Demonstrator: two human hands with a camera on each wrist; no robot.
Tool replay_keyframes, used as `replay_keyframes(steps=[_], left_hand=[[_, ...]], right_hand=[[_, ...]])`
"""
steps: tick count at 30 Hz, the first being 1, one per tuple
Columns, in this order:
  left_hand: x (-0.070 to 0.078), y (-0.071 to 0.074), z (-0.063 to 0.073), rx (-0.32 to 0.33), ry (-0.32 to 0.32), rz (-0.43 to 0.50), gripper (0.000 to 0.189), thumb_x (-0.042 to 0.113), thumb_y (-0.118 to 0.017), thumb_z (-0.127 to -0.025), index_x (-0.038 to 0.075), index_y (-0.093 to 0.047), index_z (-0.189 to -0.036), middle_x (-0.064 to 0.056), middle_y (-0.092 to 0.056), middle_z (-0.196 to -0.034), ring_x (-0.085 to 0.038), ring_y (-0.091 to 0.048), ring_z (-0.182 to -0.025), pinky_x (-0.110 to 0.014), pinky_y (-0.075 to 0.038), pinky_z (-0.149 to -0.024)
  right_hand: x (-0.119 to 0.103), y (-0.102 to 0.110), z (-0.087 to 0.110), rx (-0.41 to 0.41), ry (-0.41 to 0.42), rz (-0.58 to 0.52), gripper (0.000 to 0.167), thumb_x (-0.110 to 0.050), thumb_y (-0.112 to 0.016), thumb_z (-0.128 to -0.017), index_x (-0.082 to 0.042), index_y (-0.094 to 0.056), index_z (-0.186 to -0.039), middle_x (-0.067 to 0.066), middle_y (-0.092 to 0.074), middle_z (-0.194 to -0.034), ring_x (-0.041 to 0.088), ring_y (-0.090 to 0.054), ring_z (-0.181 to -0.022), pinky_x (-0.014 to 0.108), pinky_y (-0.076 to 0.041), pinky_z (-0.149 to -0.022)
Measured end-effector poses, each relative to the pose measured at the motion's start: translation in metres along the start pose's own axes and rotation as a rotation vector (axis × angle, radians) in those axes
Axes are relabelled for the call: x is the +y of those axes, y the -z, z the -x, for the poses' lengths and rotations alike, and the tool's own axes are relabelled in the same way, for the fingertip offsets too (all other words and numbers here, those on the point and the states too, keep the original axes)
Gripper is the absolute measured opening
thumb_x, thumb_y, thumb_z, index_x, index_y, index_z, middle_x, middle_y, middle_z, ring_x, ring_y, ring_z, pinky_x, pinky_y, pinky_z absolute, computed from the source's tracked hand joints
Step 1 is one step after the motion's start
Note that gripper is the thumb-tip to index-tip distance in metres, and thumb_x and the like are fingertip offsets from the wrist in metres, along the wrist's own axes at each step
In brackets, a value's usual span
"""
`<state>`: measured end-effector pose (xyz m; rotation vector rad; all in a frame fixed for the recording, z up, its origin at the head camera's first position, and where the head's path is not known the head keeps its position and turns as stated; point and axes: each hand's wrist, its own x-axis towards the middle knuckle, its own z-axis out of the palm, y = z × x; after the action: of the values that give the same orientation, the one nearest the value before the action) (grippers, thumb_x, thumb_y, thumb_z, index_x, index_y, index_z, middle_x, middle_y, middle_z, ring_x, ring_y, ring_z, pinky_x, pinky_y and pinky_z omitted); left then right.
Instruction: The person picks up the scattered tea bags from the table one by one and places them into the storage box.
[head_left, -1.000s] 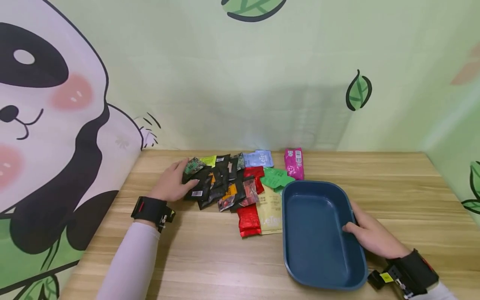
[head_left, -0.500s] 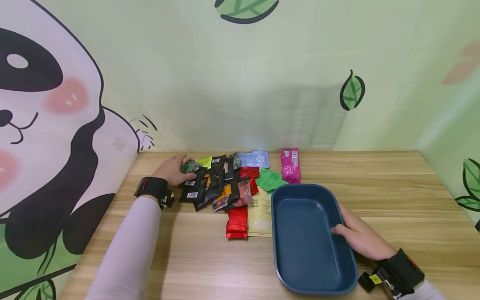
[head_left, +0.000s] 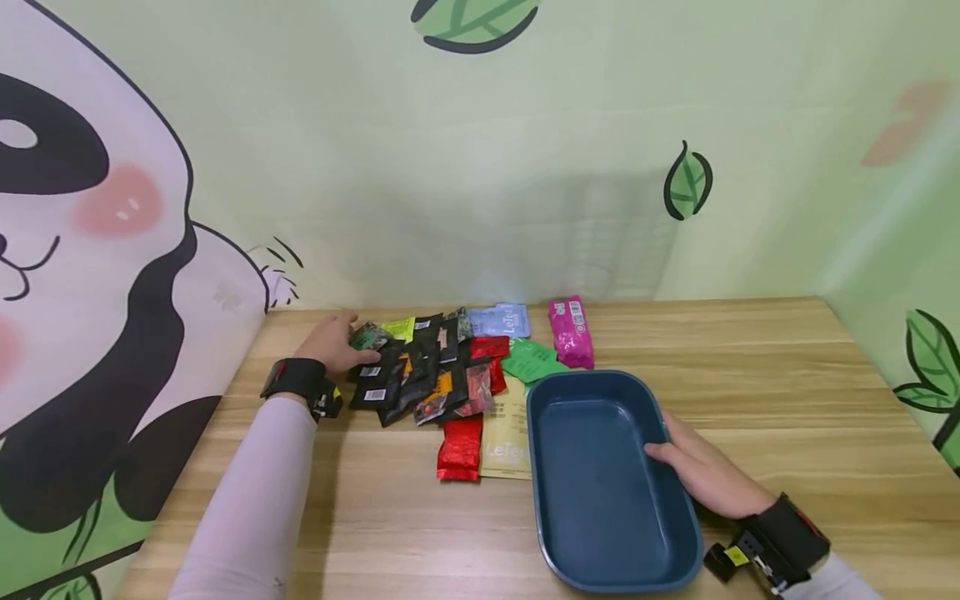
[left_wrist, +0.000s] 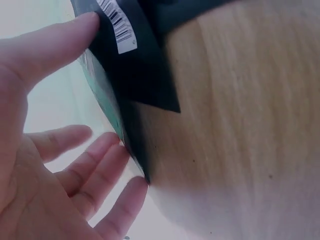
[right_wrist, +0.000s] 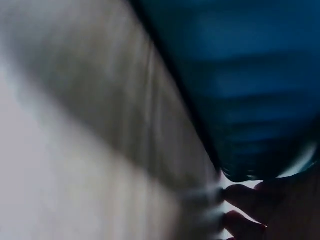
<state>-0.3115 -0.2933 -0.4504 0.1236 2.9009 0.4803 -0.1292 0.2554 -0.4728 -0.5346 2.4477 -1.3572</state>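
At the left end of a heap of snack packets, my left hand (head_left: pixel 335 343) touches the pile with fingers spread. In the left wrist view, its thumb (left_wrist: pixel 75 42) rests against a black packet (left_wrist: pixel 130 75) with a barcode label, and fingertips meet the edge of a greenish packet (left_wrist: pixel 102 95). My right hand (head_left: pixel 705 467) grips the right rim of a dark blue plastic basin (head_left: pixel 611 483), thumb over the rim. The basin's inside is bare. Its left side borders a yellow pouch (head_left: pixel 506 437) and a red packet (head_left: pixel 460 450).
A pink packet (head_left: pixel 572 332) lies behind the basin, near the back edge. Beside it are a green packet (head_left: pixel 532 360) and a light blue one (head_left: pixel 501 320). The wooden table (head_left: pixel 420 533) meets a panda-printed backdrop (head_left: pixel 480 167).
The basin has slid left, and the red packet and yellow pouch have shifted left with it. My left hand has moved slightly farther back along the heap. The head view has turned right.
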Motion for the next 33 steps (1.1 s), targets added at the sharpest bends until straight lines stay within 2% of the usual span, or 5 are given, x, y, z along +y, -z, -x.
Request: replay_keyframes(steps=[6, 14, 21, 26, 33], left_hand=[[-0.008, 0.002, -0.002, -0.024, 0.086, -0.015, 0.101, 0.055, -0.077, -0.085, -0.008, -0.038, -0.154, -0.032, -0.051, -0.147, -0.05, -0.048, -0.134, -0.061, -0.042, -0.112], [-0.014, 0.007, -0.001, -0.032, 0.181, -0.008, 0.095, 0.063, -0.078, -0.079, -0.01, -0.058, -0.136, -0.03, -0.062, -0.134, -0.04, -0.06, -0.113, -0.05, -0.052, -0.094], [-0.013, 0.009, 0.0, -0.053, 0.242, 0.022, 0.09, 0.063, -0.081, -0.075, -0.005, -0.064, -0.13, -0.025, -0.065, -0.127, -0.035, -0.06, -0.105, -0.039, -0.051, -0.082], [-0.009, 0.011, 0.003, -0.073, 0.248, 0.024, 0.084, 0.06, -0.081, -0.077, -0.004, -0.065, -0.129, -0.025, -0.064, -0.126, -0.036, -0.059, -0.105, -0.038, -0.051, -0.08], [-0.001, 0.012, 0.006, -0.073, 0.215, 0.039, 0.076, 0.05, -0.08, -0.082, -0.008, -0.061, -0.128, -0.026, -0.065, -0.122, -0.037, -0.061, -0.102, -0.041, -0.053, -0.081]], right_hand=[[-0.002, -0.001, -0.001, 0.025, -0.013, 0.102, 0.063, -0.018, -0.044, -0.109, -0.013, -0.02, -0.166, 0.018, -0.035, -0.166, 0.04, -0.041, -0.147, 0.041, -0.047, -0.108], [-0.006, 0.002, 0.002, 0.016, -0.021, 0.163, 0.063, -0.023, -0.045, -0.11, -0.013, -0.02, -0.166, 0.018, -0.037, -0.165, 0.04, -0.043, -0.147, 0.053, -0.046, -0.109], [-0.015, 0.009, 0.004, 0.088, -0.042, 0.304, 0.052, -0.029, -0.051, -0.108, -0.003, -0.049, -0.153, 0.021, -0.053, -0.153, 0.046, -0.049, -0.141, 0.064, -0.043, -0.109], [-0.021, 0.012, 0.004, 0.127, -0.077, 0.412, 0.046, -0.031, -0.058, -0.104, 0.0, -0.063, -0.139, 0.022, -0.062, -0.142, 0.043, -0.061, -0.128, 0.059, -0.051, -0.102], [-0.024, 0.014, 0.004, 0.141, -0.139, 0.36, 0.036, -0.028, -0.063, -0.102, -0.001, -0.072, -0.124, 0.003, -0.075, -0.102, 0.012, -0.064, -0.084, 0.033, -0.051, -0.072]])
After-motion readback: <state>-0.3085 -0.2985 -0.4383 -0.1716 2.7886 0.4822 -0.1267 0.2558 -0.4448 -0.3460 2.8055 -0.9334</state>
